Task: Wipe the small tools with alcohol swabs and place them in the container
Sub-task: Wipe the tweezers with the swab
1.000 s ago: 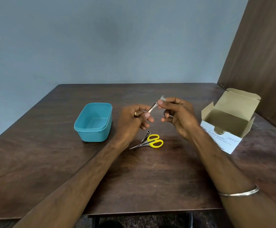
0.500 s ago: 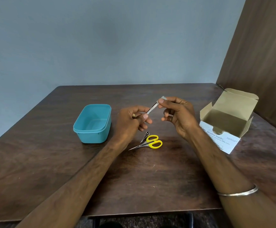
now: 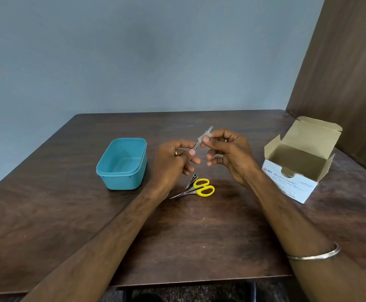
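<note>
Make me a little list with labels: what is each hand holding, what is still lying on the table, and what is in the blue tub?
left hand: pinches the lower end of a thin metal tool
right hand: pinches a swab round the tool
on the table: yellow scissors, a small dark metal tool beside them
blue tub: nothing visible inside
swab box: open, at the right

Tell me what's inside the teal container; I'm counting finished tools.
Nothing shows inside the teal container: its visible floor is bare. The near wall hides the front strip of the floor, so a small tool lying there cannot be ruled out.
</note>
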A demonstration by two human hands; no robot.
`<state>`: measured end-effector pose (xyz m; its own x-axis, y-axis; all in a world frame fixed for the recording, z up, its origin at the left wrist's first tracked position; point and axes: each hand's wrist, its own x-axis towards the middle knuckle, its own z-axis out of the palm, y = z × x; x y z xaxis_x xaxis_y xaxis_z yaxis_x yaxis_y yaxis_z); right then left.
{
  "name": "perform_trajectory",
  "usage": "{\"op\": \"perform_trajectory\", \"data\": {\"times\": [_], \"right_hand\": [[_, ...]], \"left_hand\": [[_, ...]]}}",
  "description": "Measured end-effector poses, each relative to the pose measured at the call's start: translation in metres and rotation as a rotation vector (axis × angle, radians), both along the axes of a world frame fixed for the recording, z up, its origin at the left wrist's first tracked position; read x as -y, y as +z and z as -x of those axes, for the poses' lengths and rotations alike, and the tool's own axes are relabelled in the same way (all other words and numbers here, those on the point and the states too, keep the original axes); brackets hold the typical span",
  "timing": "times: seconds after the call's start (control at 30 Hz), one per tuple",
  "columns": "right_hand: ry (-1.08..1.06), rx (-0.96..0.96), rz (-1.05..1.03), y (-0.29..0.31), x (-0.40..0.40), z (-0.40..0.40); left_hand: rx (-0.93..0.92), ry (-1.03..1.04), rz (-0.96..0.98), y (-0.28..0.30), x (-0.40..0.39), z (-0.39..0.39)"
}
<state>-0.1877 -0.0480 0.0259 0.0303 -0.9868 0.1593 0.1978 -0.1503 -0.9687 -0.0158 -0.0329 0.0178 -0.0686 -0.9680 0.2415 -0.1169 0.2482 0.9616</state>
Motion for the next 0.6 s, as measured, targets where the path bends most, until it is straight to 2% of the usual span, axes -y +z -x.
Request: {"op": "perform_trajectory", "data": {"times": [0.17,0.37,0.6], "right_hand": [[0.047,-0.035,0.027,0.0010,-0.0019,-0.0002],[-0.022,-0.046,0.020,-0.0006,0.0003,0.0017],[-0.137,0.084,0.001,0.0047,-0.0011,0.0033]], "left_hand": [[-0.034,0.004,-0.017,0.0008,0.0021,-0.0013],[-0.040,-0.018,-0.027,0.0009,0.0009,-0.0010],[-0.225,-0.061,-0.160,0.0012,0.0036,-0.0026]]}}
